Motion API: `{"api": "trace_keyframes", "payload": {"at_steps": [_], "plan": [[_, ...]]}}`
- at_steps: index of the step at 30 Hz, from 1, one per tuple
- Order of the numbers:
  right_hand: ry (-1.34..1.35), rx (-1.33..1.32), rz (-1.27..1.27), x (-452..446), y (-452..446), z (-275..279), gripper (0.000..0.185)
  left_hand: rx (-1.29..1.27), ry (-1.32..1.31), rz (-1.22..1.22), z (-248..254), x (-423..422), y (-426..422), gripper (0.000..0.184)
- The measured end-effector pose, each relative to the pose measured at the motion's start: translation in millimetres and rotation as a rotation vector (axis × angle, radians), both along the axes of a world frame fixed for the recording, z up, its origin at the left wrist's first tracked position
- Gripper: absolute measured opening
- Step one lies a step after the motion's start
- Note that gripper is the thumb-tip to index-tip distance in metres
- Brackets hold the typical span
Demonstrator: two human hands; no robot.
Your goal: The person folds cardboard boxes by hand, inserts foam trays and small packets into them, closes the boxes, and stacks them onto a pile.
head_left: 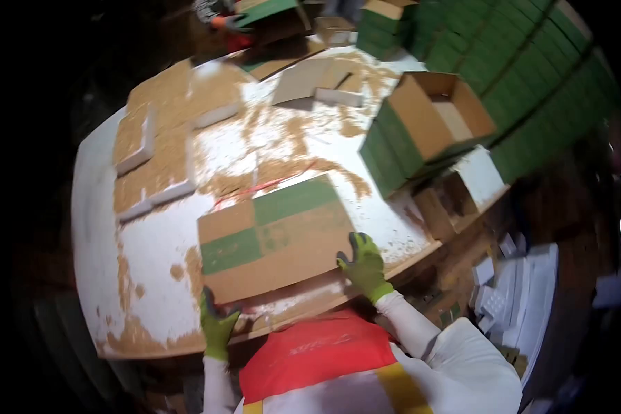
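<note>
A cardboard box [300,245] with green bands lies on the white table in front of me, its broad face up. My left hand [218,326], in a green and dark glove, holds the near left corner, thumb and fingers on either side of it. At the right end, my right hand [366,268], gloved the same way, grips the box's near right corner. The undersides of both hands are hidden. Beyond the box, a thin red strip [265,185] lies on the table among brown crumbs.
The table [155,255] carries brown-topped white slabs [160,148] at left and loose cardboard [310,79] farther back. An open green-brown box [421,131] stands at right, before stacked green boxes [504,62]. Another person's gloved hand [236,23] is at the far side. White pieces [524,297] lie below right.
</note>
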State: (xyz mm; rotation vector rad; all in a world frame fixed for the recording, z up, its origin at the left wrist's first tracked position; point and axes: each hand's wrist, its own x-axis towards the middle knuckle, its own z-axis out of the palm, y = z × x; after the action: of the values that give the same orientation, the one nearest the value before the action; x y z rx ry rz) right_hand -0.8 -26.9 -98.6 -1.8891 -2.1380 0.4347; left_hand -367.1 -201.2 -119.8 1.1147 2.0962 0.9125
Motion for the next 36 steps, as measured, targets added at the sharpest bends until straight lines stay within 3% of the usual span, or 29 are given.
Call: {"api": "trace_keyframes", "payload": {"at_steps": [1, 2, 3, 4, 5, 7, 9, 11, 12, 13, 14, 15, 17, 19, 20, 21, 22, 23, 24, 25, 27, 29, 30, 31, 34, 35, 36], "plan": [[0.002, -0.077, 0.023, -8, 3, 48, 0.058, 0.152, 0.193, -0.211, 29, -15, 0, 0.099], [-0.034, 0.011, 0.069, -9, 4, 66, 0.053, 0.141, 0.461, -0.454, 54, -41, 7, 0.093], [-0.045, -0.114, 0.074, -12, 8, 109, 0.053, 0.062, 0.345, -0.523, 53, -83, 16, 0.083], [-0.15, 0.044, 0.122, -16, 9, 126, 0.059, 0.048, 0.388, -0.508, 102, -81, 36, 0.061], [-0.222, -0.013, 0.13, -26, 13, 171, 0.062, 0.033, 0.43, -0.493, 152, -79, 54, 0.04], [-0.176, 0.571, 0.379, -38, 21, 158, 0.062, 0.188, 0.553, -0.579, 196, -76, 88, 0.033], [-0.113, 0.197, 0.608, -80, 45, 122, 0.06, 0.014, 0.778, -0.681, 213, -75, 131, 0.034], [-0.147, 0.177, 0.559, -92, 69, 125, 0.062, 0.051, 1.084, -0.679, 178, -83, 173, 0.05], [-0.159, 0.17, 0.553, -96, 80, 126, 0.063, 0.285, 1.031, -0.62, 122, -106, 209, 0.08], [-0.13, 0.11, 0.55, -96, 90, 139, 0.064, 0.328, 0.862, -0.676, 164, -36, 198, 0.086], [-0.087, 0.042, 0.538, -93, 96, 159, 0.066, 0.358, 0.827, -0.721, 156, 0, 200, 0.098], [-0.029, -0.034, 0.517, -91, 100, 170, 0.068, 0.207, 0.909, -0.619, 167, 40, 193, 0.1], [0.025, -0.145, 0.429, -91, 133, 171, 0.069, 0.527, 0.923, -0.587, 161, 60, 175, 0.088], [0.013, -0.277, 0.575, -99, 168, 162, 0.069, 0.71, 0.946, -0.641, 148, 57, 161, 0.075], [-0.039, -0.293, 0.711, -104, 180, 156, 0.059, 0.784, 0.966, -0.644, 144, 52, 153, 0.068], [-0.206, -0.124, 0.734, -111, 185, 142, 0.048, 0.827, 0.86, -0.692, 140, 49, 149, 0.051], [-0.163, 0.072, 0.799, -119, 185, 128, 0.045, 0.795, 0.788, -0.59, 154, 65, 135, 0.036], [-0.153, 0.053, 0.754, -125, 169, 144, 0.042, 0.788, 0.728, -0.554, 148, 65, 135, 0.023], [-0.207, 0.179, 0.763, -132, 158, 145, 0.036, 0.823, 0.654, -0.521, 174, 83, 131, 0.019], [-0.214, 0.282, 0.773, -137, 142, 160, 0.03, 0.705, 0.588, -0.578, 180, 96, 126, 0.03], [-0.172, 0.201, 0.81, -159, 142, 149, 0.027, 0.623, 0.407, -0.802, 193, 127, 113, 0.047], [-0.246, 0.137, 0.77, -171, 138, 141, 0.023, 0.585, -0.113, -0.986, 192, 114, 105, 0.052], [-0.255, 0.127, 0.77, -172, 144, 135, 0.022, 0.534, -0.145, -0.903, 203, 75, 101, 0.069], [-0.26, 0.108, 0.766, -172, 144, 138, 0.021, 0.549, -0.411, -0.61, 207, 43, 100, 0.061], [-0.079, 0.087, 0.867, -180, 150, 125, 0.026, 0.609, 0.249, -0.593, 137, -15, 127, 0.057], [-0.051, 0.1, 0.881, -186, 149, 131, 0.027, 0.626, 0.471, -0.576, 146, -13, 133, 0.056], [-0.089, 0.155, 0.88, -189, 142, 137, 0.034, 0.496, 0.691, -0.799, 146, 18, 135, 0.053]]}}
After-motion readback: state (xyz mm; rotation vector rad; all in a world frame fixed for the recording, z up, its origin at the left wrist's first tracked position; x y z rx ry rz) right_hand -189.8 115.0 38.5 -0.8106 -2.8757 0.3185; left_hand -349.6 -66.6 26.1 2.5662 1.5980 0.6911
